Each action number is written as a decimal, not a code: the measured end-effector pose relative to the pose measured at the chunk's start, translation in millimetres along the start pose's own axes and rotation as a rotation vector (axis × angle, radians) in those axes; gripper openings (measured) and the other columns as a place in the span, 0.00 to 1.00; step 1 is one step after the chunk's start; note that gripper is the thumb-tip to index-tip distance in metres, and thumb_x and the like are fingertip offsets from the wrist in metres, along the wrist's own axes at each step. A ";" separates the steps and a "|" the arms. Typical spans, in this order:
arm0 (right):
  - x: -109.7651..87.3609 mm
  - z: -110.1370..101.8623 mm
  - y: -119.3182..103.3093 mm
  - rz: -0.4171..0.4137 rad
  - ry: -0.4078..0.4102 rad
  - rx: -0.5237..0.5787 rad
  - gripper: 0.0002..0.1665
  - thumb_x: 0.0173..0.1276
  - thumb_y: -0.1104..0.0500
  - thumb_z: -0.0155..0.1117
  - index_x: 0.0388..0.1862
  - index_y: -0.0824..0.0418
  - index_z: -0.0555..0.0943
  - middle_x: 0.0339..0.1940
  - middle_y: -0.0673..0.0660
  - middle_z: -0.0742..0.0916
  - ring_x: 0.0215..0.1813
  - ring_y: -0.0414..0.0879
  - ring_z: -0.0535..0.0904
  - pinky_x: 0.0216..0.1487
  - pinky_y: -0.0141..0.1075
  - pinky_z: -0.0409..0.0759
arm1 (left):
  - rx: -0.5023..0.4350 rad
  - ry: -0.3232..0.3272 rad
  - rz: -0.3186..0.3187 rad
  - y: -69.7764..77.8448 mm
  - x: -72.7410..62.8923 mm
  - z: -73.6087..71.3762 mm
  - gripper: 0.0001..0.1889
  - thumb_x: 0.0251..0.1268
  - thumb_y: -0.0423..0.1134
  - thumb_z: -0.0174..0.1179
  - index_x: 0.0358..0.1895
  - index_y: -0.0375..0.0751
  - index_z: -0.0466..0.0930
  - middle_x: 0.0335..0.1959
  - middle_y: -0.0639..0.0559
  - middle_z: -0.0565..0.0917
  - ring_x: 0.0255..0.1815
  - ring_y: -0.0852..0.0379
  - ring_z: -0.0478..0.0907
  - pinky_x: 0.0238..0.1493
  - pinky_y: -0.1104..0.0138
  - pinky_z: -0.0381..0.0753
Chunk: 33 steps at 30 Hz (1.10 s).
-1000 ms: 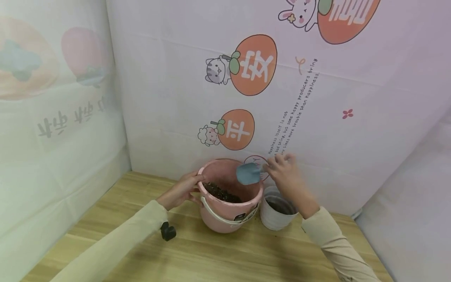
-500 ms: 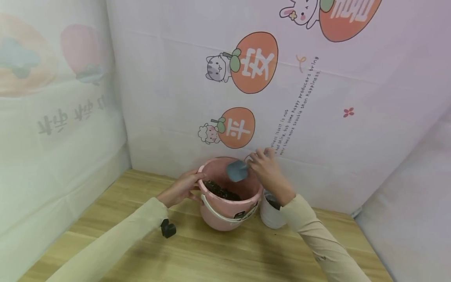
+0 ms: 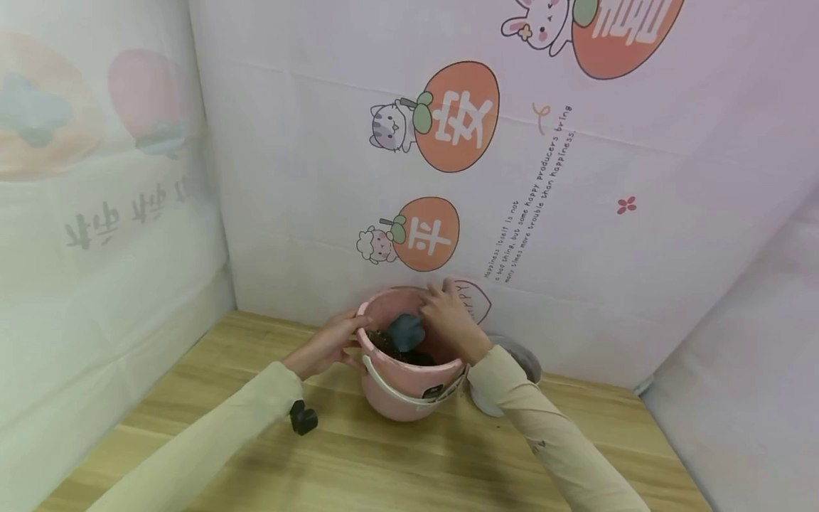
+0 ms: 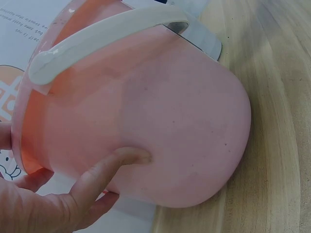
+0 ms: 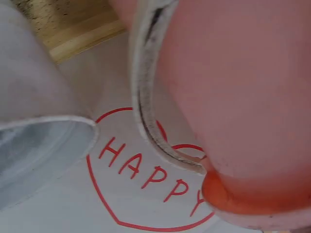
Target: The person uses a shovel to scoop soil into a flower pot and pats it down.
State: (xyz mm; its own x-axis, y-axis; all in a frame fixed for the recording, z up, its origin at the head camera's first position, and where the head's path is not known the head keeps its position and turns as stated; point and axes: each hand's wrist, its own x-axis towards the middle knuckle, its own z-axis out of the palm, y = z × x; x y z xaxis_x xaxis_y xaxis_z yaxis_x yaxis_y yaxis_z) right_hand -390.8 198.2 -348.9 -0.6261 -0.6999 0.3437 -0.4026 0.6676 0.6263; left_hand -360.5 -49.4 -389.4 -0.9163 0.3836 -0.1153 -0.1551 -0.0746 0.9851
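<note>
A pink bucket (image 3: 397,395) with a white handle (image 4: 102,34) stands on the wooden table, dark soil (image 3: 384,343) inside it. My left hand (image 3: 328,347) grips its left rim, thumb over the edge. In the left wrist view, the fingers (image 4: 92,182) of that hand touch the outer wall. My right hand (image 3: 453,320) holds a small blue-grey trowel (image 3: 406,333) within the bucket's mouth, its blade down at the soil. The hand covers the trowel's handle. The right wrist view shows the bucket's wall (image 5: 243,97) but neither hand nor trowel.
A white pot (image 3: 531,366) stands just right of the bucket, partly behind my right sleeve (image 3: 544,441). A small black object (image 3: 303,418) shows below my left cuff. A printed white sheet (image 3: 333,178) rises behind the table, with more white sheeting on both sides.
My right hand has moved left and down from over the white pot's side, lowering the trowel into the bucket to the soil. My left hand keeps its hold on the rim.
</note>
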 end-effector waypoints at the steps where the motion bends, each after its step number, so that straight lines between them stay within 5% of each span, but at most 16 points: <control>1: -0.4 0.9 -0.3 0.007 -0.009 0.014 0.06 0.66 0.58 0.75 0.28 0.50 0.89 0.43 0.49 0.88 0.50 0.51 0.75 0.53 0.51 0.72 | 0.003 0.000 0.002 -0.9 0.5 0.5 0.28 0.81 0.41 0.49 0.79 0.38 0.62 0.78 0.32 0.64 0.61 0.38 0.75 0.38 0.45 0.94; 7: -0.6 3.6 0.9 -0.008 0.038 0.065 0.03 0.60 0.57 0.77 0.29 0.50 0.90 0.39 0.50 0.86 0.46 0.50 0.72 0.51 0.50 0.71 | 0.024 0.005 -0.001 0.7 1.9 -0.1 0.28 0.81 0.41 0.48 0.78 0.34 0.61 0.77 0.31 0.64 0.57 0.41 0.77 0.35 0.49 0.95; 16: -1.5 6.9 -0.3 -0.063 0.033 0.066 0.11 0.68 0.65 0.70 0.39 0.50 0.93 0.39 0.49 0.87 0.46 0.49 0.71 0.49 0.47 0.71 | 0.005 -0.019 0.007 -1.8 1.0 -0.6 0.29 0.83 0.41 0.47 0.80 0.34 0.58 0.78 0.31 0.62 0.63 0.36 0.74 0.38 0.46 0.94; 19: -2.0 5.5 -0.4 -0.063 0.014 0.181 0.03 0.66 0.58 0.76 0.38 0.51 0.93 0.37 0.49 0.88 0.45 0.49 0.72 0.49 0.47 0.70 | 0.014 -0.015 0.010 -1.5 0.9 -1.5 0.29 0.82 0.42 0.48 0.80 0.35 0.59 0.76 0.32 0.64 0.60 0.39 0.75 0.39 0.47 0.94; 23: -2.7 5.1 1.8 -0.070 -0.035 0.372 0.06 0.61 0.53 0.81 0.37 0.50 0.94 0.37 0.49 0.90 0.43 0.49 0.71 0.47 0.48 0.68 | 0.014 -0.019 0.011 0.6 0.9 -2.6 0.30 0.82 0.41 0.47 0.80 0.35 0.58 0.76 0.31 0.63 0.58 0.40 0.76 0.38 0.47 0.94; 27: -1.0 5.3 3.4 -0.086 -0.067 0.443 0.06 0.62 0.56 0.80 0.39 0.51 0.94 0.37 0.49 0.91 0.45 0.50 0.72 0.47 0.49 0.70 | 0.009 -0.030 0.012 1.5 -0.1 -5.0 0.31 0.82 0.41 0.46 0.82 0.34 0.55 0.78 0.30 0.60 0.59 0.39 0.75 0.39 0.46 0.94; 33: -5.1 8.9 9.3 -0.103 -0.069 0.593 0.11 0.57 0.67 0.79 0.38 0.56 0.93 0.41 0.52 0.93 0.57 0.55 0.79 0.65 0.54 0.75 | -0.003 -0.069 0.016 -0.1 1.7 -5.3 0.31 0.84 0.40 0.45 0.83 0.34 0.52 0.81 0.30 0.57 0.66 0.34 0.72 0.42 0.44 0.94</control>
State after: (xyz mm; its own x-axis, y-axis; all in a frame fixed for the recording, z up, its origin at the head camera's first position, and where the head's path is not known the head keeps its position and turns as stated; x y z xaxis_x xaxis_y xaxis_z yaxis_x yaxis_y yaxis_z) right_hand -397.3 210.2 -351.0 -0.5978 -0.7637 0.2435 -0.7546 0.6387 0.1504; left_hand -364.0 -53.7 -390.4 -0.8910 0.4450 -0.0898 -0.1415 -0.0842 0.9863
